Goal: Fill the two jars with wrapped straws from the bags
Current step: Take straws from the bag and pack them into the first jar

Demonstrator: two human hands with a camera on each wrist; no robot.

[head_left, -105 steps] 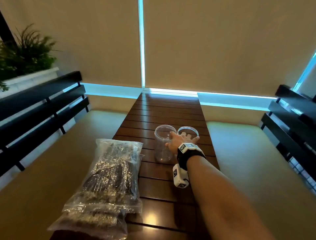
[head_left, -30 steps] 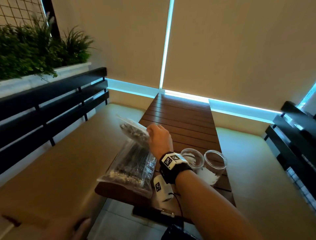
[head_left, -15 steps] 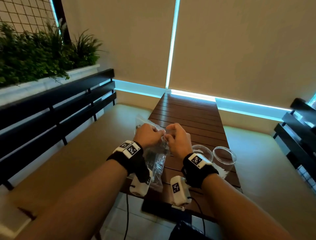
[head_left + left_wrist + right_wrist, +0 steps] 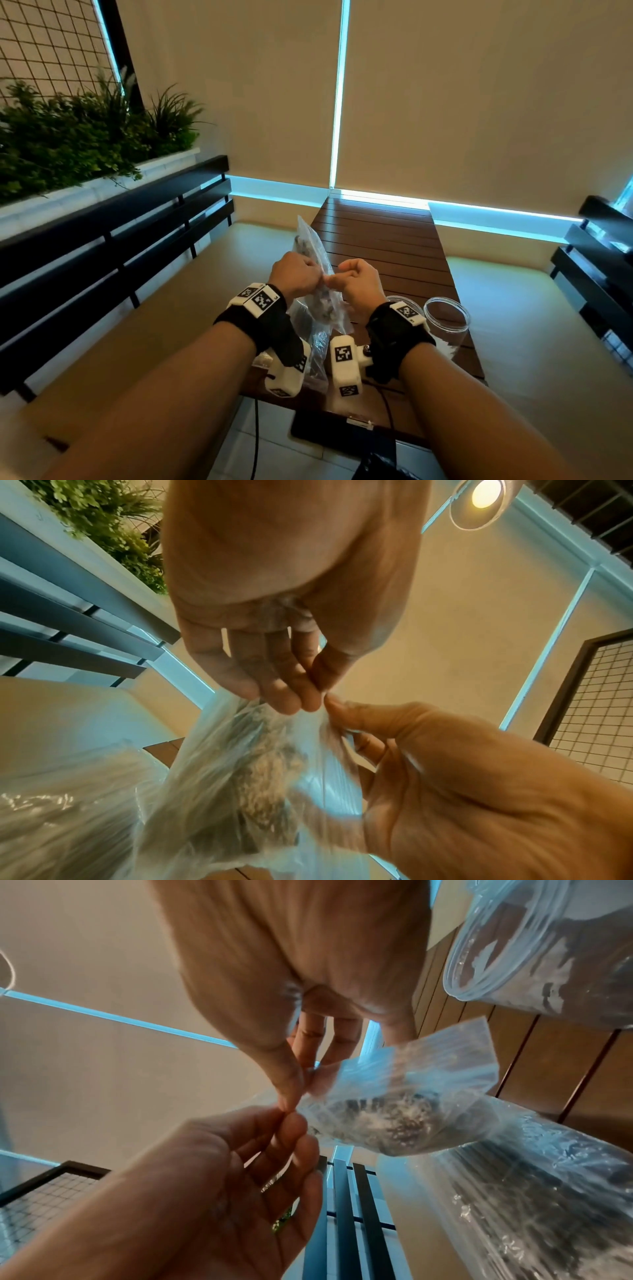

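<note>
A clear bag of wrapped straws (image 4: 313,274) is held upright above the table's (image 4: 383,240) near left corner, its top edge pinched by the left hand (image 4: 297,275) and the right hand (image 4: 358,282), while two open jars (image 4: 445,325) stand at the near right edge.

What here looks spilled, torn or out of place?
Nothing stands out. Both hands, left and right, pinch the top edge of one clear straw bag; no tear shows. The jar stands upright on the table.
</note>
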